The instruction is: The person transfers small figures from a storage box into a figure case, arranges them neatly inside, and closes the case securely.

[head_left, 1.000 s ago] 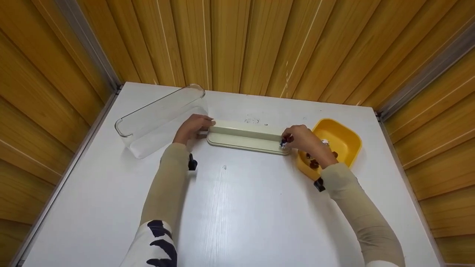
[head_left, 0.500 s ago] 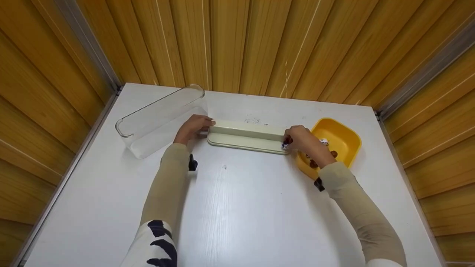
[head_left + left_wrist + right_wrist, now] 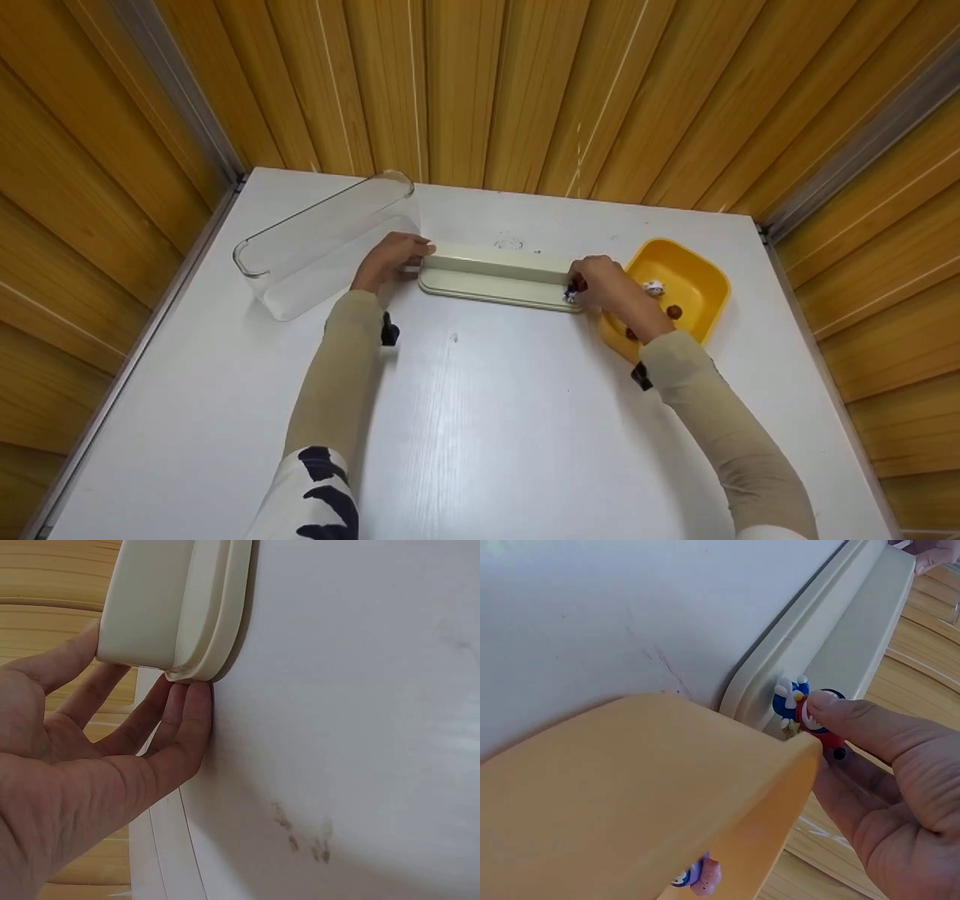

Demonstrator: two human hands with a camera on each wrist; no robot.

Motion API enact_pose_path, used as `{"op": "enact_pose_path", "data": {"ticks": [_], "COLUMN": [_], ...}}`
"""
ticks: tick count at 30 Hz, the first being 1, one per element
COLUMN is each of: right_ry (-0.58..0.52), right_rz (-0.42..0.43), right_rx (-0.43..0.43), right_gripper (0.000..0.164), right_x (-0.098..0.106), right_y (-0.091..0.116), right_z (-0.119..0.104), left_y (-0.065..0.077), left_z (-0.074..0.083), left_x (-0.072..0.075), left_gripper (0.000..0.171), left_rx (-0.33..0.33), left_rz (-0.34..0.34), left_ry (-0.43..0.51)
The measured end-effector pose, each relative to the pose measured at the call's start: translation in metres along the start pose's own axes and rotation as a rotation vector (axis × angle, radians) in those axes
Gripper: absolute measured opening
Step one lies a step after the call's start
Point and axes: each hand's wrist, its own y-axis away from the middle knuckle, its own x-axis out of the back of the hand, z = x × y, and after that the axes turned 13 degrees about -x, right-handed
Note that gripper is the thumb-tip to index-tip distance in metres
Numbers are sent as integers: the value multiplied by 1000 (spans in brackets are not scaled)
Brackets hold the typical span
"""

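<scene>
right hand (image 3: 607,281) pinches a small figurine (image 3: 790,701) between thumb and fingers, at the right end of a cream stand (image 3: 499,285); whether the piece bears on the ledge cannot be told. it is smooth, moulded in blue, white and red, with rounded parts. partly beneath that wrist sits a yellow bowl (image 3: 701,281), square with rounded corners, apparently plastic. inside lie a white figurine (image 3: 654,288) and small brown pieces (image 3: 674,312); the arm may hide others.

progress, as judged: early. no second figurine shows on the ledge, the pinched one has not been let go, and the bowl's contents would be the portion left.

left hand (image 3: 390,259) grips the stand's opposite end, thumb at the raised back step, fingertips at the lower rim, evidently steadying it. the stand is long, narrow and stepped, with a rounded lip. farther left stands a clear container (image 3: 322,240), long, thin-walled, rim uppermost. all rest on a white, lightly scuffed counter (image 3: 487,420). behind rises a wall (image 3: 465,90) of grooved, wood-grained panels.
</scene>
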Motion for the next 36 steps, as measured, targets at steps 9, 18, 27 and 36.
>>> {"op": "enact_pose_path", "data": {"ticks": [9,18,27,36], "right_ry": [-43,-141,-166,-270], "right_rz": [40,55,99,91], "right_rx": [1,-33,-16,-24], "right_gripper": [26,28,27,32], "right_x": [-8,-15,-19,-22], "right_y": [-1,5,3,8], "right_z": [0,-2,1,-2], "left_y": [-1,-3,-3,-4], "left_z": [-2,-5,-1,-3], "left_x": [-1,1,1,0], "left_gripper": [52,55,55,56], "left_rx": [-2,-5,5,23], "left_rz": [7,-8,6,14], "left_ry": [24,-18,-7,-4]}}
